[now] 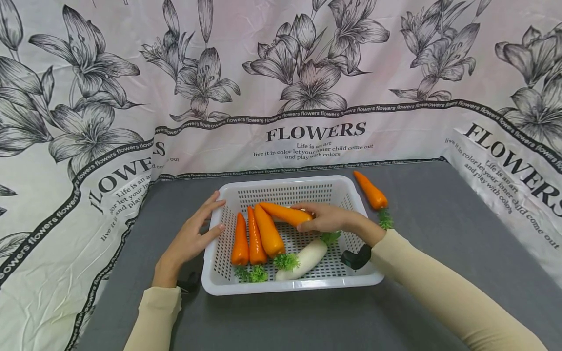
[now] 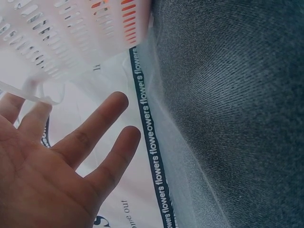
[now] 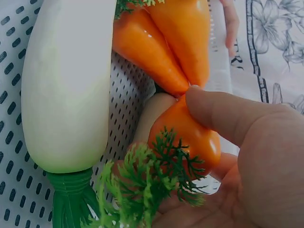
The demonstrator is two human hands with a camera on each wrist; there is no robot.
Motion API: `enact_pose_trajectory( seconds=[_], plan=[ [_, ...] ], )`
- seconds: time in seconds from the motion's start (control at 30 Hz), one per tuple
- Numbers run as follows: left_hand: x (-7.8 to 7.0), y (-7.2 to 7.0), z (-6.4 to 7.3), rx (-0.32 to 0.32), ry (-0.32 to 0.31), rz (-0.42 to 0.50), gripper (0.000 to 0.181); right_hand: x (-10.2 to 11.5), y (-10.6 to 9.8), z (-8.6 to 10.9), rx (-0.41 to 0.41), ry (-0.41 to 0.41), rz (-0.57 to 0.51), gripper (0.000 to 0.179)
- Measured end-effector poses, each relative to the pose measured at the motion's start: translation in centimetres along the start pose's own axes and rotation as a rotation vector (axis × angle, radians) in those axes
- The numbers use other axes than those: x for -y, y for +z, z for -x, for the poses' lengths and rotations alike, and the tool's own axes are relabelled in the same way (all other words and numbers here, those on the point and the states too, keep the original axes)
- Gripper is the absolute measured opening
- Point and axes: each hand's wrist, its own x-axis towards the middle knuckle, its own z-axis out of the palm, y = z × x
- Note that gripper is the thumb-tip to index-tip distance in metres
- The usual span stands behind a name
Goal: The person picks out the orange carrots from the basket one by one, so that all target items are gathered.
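A white perforated basket (image 1: 291, 287) holds several orange carrots with green tops and a white radish (image 1: 307, 258) lying near its front. My right hand (image 1: 327, 218) grips a carrot (image 1: 285, 213) by its thick leafy end, at the back of the basket. In the right wrist view the thumb presses on this carrot (image 3: 187, 135), and fingers show behind it. Under it lies a pale rounded thing (image 3: 156, 111), mostly hidden. My left hand (image 1: 193, 239) is at the basket's left wall, fingers spread; in the left wrist view some fingertips touch the rim (image 2: 28, 95).
Another carrot (image 1: 371, 190) lies on the grey tabletop (image 1: 439, 219), outside the basket's back right corner. A white flower-printed cloth (image 1: 210, 146) hangs behind and at both sides. A black wrist device (image 1: 356, 257) hangs over the basket's right side.
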Motion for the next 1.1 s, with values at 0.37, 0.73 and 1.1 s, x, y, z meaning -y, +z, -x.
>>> enact_pose_trajectory(
  seconds=[0.37, 0.73, 1.1],
  plan=[
    [0.3, 0.1, 0.0, -0.008, 0.015, -0.003, 0.061, -0.1, -0.2, 0.0, -0.031, -0.058, 0.004, 0.063],
    [0.2, -0.1, 0.1, 0.001, 0.034, 0.024, 0.061, 0.5, -1.8, 1.5, -0.061, -0.069, 0.095, 0.062],
    [0.0, 0.0, 0.1, 0.002, 0.023, 0.011, 0.060, 0.0, -4.9, 5.0, -0.152, -0.106, -0.009, 0.061]
  ],
)
